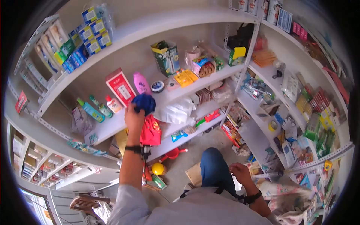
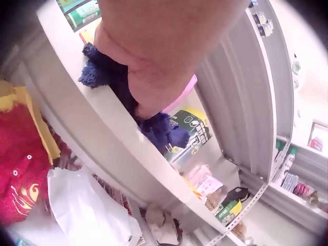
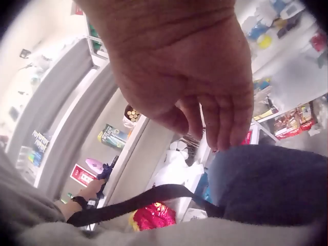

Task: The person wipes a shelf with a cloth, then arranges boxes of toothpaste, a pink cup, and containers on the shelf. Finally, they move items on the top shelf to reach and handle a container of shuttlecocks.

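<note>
My left hand (image 1: 134,119) grips a bunched dark blue cloth (image 1: 145,103) at the front edge of the middle shelf (image 1: 165,98). In the left wrist view, fuzzy ends of the cloth (image 2: 164,132) stick out on both sides of the fingers. Close to that hand stand a red box (image 1: 120,87), a pink bottle (image 1: 141,83) and a round dark blue tin (image 1: 157,86). Beside my raised knee (image 1: 213,165), my right hand (image 1: 240,174) hangs with loosely bent fingers and holds nothing; the right wrist view shows its palm (image 3: 189,77).
Left of the red box are a white bottle with a red cap (image 1: 113,104) and green bottles (image 1: 92,110). A green box (image 1: 165,58) and yellow packets (image 1: 186,77) sit farther right. Below hang a red bag (image 1: 151,131) and a white plastic bag (image 1: 176,111). A yellow ball (image 1: 158,169) lies low down.
</note>
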Demonstrator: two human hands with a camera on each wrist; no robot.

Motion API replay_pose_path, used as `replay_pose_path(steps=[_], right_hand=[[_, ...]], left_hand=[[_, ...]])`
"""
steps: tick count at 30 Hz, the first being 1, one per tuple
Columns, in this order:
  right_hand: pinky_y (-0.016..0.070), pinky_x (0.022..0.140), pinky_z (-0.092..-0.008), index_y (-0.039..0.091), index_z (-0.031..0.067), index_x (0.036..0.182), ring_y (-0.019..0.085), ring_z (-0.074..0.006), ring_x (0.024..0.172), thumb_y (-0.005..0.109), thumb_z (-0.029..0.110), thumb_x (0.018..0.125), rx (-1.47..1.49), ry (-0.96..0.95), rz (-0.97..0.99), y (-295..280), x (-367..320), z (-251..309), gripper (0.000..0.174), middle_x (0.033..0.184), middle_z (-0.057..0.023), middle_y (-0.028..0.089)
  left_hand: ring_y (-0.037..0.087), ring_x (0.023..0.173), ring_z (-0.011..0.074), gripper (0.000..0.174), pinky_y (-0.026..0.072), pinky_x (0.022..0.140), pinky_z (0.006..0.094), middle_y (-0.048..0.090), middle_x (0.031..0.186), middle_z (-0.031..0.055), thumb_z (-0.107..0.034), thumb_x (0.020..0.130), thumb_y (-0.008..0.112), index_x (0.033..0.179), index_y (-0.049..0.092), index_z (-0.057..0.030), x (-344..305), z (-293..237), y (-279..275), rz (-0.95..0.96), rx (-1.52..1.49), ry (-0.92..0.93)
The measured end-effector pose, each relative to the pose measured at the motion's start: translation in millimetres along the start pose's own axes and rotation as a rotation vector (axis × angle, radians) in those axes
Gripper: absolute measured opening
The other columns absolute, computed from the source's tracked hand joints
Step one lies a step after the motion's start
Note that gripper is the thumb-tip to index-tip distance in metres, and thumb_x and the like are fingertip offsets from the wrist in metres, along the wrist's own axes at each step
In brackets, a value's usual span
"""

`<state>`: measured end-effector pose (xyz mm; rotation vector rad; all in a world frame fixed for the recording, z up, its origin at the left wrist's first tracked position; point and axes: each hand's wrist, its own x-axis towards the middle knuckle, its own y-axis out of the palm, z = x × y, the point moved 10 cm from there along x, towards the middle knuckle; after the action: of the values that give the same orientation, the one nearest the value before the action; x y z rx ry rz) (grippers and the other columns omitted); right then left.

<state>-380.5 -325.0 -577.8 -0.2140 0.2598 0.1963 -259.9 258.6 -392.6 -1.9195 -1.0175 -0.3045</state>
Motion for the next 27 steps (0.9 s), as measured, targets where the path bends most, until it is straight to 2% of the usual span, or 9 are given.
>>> replay_pose_path(steps=[5,11,14,19,21,22,25,26,27], right_hand=[[0.058,0.084,-0.0308,0.065,0.0024,0.132,0.071,-0.0179,0.095,0.068,0.024,0.102,0.183,0.055,0.231,53.8,76.8,55.7,0.037,0.112,-0.011,0.075],[0.0546,0.104,-0.0476,0.042,0.0067,0.155,0.061,-0.0287,0.13,0.054,0.049,0.106,1.166,0.112,0.575,92.0,129.8,210.8,0.066,0.147,-0.0172,0.056],[0.0511,0.109,-0.0485,0.046,0.007,0.153,0.059,-0.0294,0.132,0.053,0.047,0.105,1.098,0.023,0.505,65.4,145.5,318.4,0.063,0.145,-0.0159,0.059],[0.05,0.111,-0.0464,0.05,0.0053,0.149,0.064,-0.0314,0.128,0.054,0.041,0.105,0.966,0.039,0.438,4.0,161.7,402.1,0.057,0.142,-0.016,0.062],[0.0474,0.114,-0.0486,0.05,0.0037,0.149,0.061,-0.0319,0.133,0.051,0.04,0.107,0.907,-0.131,0.371,-33.8,167.9,474.3,0.055,0.144,-0.016,0.062],[0.0458,0.115,-0.0493,0.049,0.0031,0.151,0.06,-0.0318,0.133,0.047,0.043,0.109,0.702,-0.507,0.389,-47.4,161.2,533.8,0.058,0.147,-0.0144,0.061],[0.0374,0.123,-0.0514,0.041,0.0013,0.157,0.053,-0.0384,0.141,0.035,0.055,0.112,0.719,-0.676,0.461,-49.5,163.7,661.2,0.07,0.153,-0.021,0.054],[0.0364,0.123,-0.0526,0.035,0.0011,0.16,0.053,-0.0392,0.141,0.036,0.056,0.111,0.663,-0.74,0.533,-29.1,158.3,706.1,0.073,0.156,-0.021,0.051],[0.0485,0.112,-0.0476,0.041,0.0033,0.157,0.056,-0.0316,0.137,0.056,0.044,0.108,0.566,-0.781,0.497,-10.4,161.0,737.9,0.065,0.156,-0.0205,0.05]], left_hand=[[0.063,0.096,0.036,0.037,0.0531,0.089,0.0435,0.062,0.101,0.016,-0.004,0.071,0.074,0.106,0.062,-0.0033,-46.0,-68.4,-45.8,-0.017,-0.263,0.061],[0.062,0.116,0.04,0.061,0.0526,0.099,0.0475,0.06,0.122,0.017,-0.009,0.065,0.086,0.12,0.06,-0.0072,-87.2,-309.6,23.6,0.62,-0.598,0.617],[0.062,0.123,0.0381,0.055,0.0532,0.103,0.0469,0.062,0.132,0.0182,-0.019,0.077,0.087,0.126,0.064,-0.008,-72.2,-351.1,33.8,0.793,-0.528,0.592],[0.064,0.122,0.0366,0.047,0.0555,0.1,0.0442,0.063,0.134,0.0179,-0.019,0.087,0.082,0.129,0.065,-0.0066,33.1,-381.7,-49.9,0.618,-0.625,0.52],[0.066,0.116,0.0345,0.041,0.0569,0.096,0.0433,0.065,0.129,0.0161,-0.013,0.086,0.08,0.124,0.066,-0.0058,70.3,-372.7,-90.6,0.444,-0.569,0.481],[0.068,0.113,0.0335,0.037,0.0578,0.094,0.0424,0.067,0.126,0.0156,-0.011,0.085,0.079,0.121,0.068,-0.0055,90.2,-368.3,-113.3,0.364,-0.521,0.461],[0.071,0.104,0.0319,0.026,0.0584,0.088,0.0397,0.071,0.118,0.0153,-0.004,0.085,0.076,0.111,0.071,-0.0035,131.4,-360.7,-158.8,0.238,-0.479,0.418],[0.071,0.1,0.0315,0.023,0.0583,0.087,0.0388,0.072,0.115,0.0155,-0.001,0.085,0.075,0.107,0.072,-0.0027,138.4,-357.8,-168.4,0.214,-0.484,0.402],[0.072,0.096,0.0298,0.022,0.0592,0.083,0.0369,0.073,0.11,0.0144,0.0,0.084,0.076,0.105,0.072,-0.0024,142.0,-355.8,-175.6,0.202,-0.519,0.398]])
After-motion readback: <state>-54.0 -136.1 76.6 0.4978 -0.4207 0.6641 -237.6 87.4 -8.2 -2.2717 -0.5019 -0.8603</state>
